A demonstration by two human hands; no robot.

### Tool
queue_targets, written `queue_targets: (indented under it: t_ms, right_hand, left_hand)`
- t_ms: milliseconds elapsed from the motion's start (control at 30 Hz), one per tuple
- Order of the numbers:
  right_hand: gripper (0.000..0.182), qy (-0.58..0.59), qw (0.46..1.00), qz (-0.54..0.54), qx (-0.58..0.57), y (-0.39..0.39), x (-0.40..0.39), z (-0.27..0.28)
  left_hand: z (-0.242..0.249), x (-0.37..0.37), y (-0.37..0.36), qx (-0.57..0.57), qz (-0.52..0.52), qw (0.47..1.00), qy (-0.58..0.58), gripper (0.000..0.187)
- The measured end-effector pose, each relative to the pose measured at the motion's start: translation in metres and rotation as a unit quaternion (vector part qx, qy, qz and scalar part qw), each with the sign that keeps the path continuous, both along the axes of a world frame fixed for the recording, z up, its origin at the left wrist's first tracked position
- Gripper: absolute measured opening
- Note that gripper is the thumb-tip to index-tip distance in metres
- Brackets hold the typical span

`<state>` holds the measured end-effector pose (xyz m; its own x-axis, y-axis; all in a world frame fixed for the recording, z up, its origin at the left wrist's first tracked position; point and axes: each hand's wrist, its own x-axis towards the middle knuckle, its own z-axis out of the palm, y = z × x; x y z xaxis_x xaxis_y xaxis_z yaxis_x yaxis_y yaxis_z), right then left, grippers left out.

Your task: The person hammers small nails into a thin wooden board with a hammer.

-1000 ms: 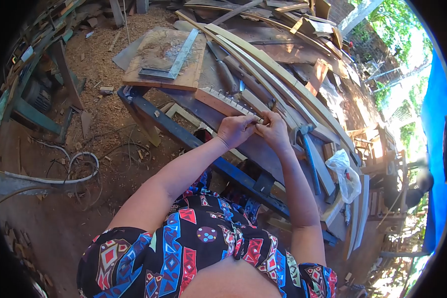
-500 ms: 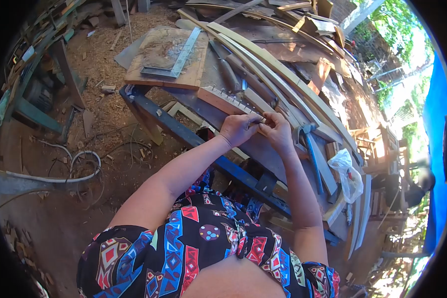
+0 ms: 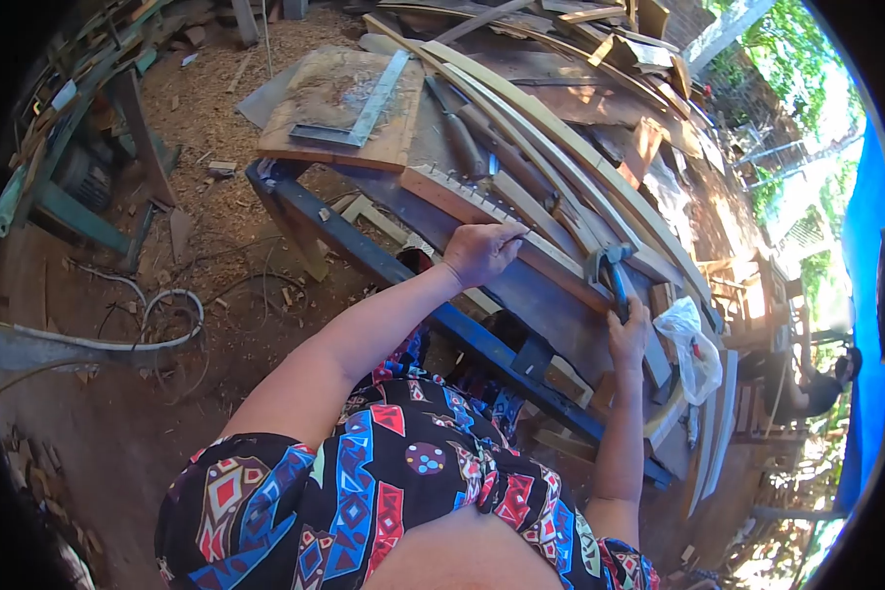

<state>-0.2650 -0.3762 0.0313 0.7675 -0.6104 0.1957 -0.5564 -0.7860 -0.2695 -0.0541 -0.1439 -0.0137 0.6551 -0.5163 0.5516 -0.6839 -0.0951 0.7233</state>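
Observation:
My left hand rests against a wooden strip, thumb and fingertips pinched on what looks like a nail, mostly hidden by the fingers. A row of thin nails stands up along the strip to the left of that hand. Farther right, my right hand is closed round the blue handle of a hammer. The hammer's metal head points away from me, over the boards on the bench.
A metal try square lies on a wooden board at the bench's far left. Long curved slats run along the back. A clear plastic bag hangs at the right. Another person is in the right background.
My hands have parted: the right one has moved right and down from the left fingertips and taken hold of the hammer's handle. The left hand stays at the strip.

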Motion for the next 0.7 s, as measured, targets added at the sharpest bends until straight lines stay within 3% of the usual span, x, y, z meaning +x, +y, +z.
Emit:
queue_targets:
  t_ms: [100, 167, 233, 267, 300, 333, 400, 567, 633, 700]
  right_hand:
    - [0.031, -0.098, 0.993, 0.005, -0.059, -0.004, 0.003, -0.01]
    - [0.028, -0.098, 0.991, -0.039, 0.08, 0.003, 0.005, 0.007]
    - [0.023, -0.151, 0.981, -0.025, 0.122, -0.009, 0.006, 0.005]
    - [0.018, -0.203, 0.965, -0.015, 0.164, -0.013, 0.005, 0.003]
    - [0.015, -0.244, 0.918, -0.031, 0.313, -0.003, 0.005, 0.015]
    - [0.015, -0.245, 0.917, -0.037, 0.312, 0.009, 0.007, 0.029]
    - [0.015, -0.299, 0.862, -0.053, 0.406, 0.032, 0.015, 0.055]
    - [0.019, -0.269, 0.85, 0.002, 0.452, 0.053, 0.041, 0.075]
    - [0.02, -0.192, 0.866, 0.033, 0.46, 0.059, 0.054, 0.083]
    - [0.02, -0.194, 0.857, 0.043, 0.476, 0.07, 0.064, 0.098]
  left_hand:
    - [-0.001, 0.001, 0.0, 0.0, 0.001, 1.0, 0.0, 0.018]
    - [-0.001, 0.001, 0.0, 0.003, -0.001, 1.0, 0.001, 0.018]
    - [-0.001, 0.002, 0.001, 0.009, -0.004, 1.0, 0.016, 0.017]
    - [-0.003, 0.001, 0.002, 0.012, -0.005, 1.0, 0.018, 0.017]
    - [-0.002, 0.001, 0.001, 0.014, 0.001, 1.0, 0.01, 0.017]
    - [-0.001, 0.001, -0.001, 0.016, 0.005, 1.0, 0.002, 0.017]
    - [-0.002, 0.001, -0.002, -0.013, -0.001, 1.0, 0.005, 0.016]
    - [0.001, -0.002, -0.002, -0.028, -0.013, 0.998, 0.06, 0.017]
    - [0.0, -0.001, -0.003, -0.031, -0.011, 0.999, 0.039, 0.017]
    - [-0.001, 0.0, -0.004, -0.033, -0.003, 0.999, 0.023, 0.017]
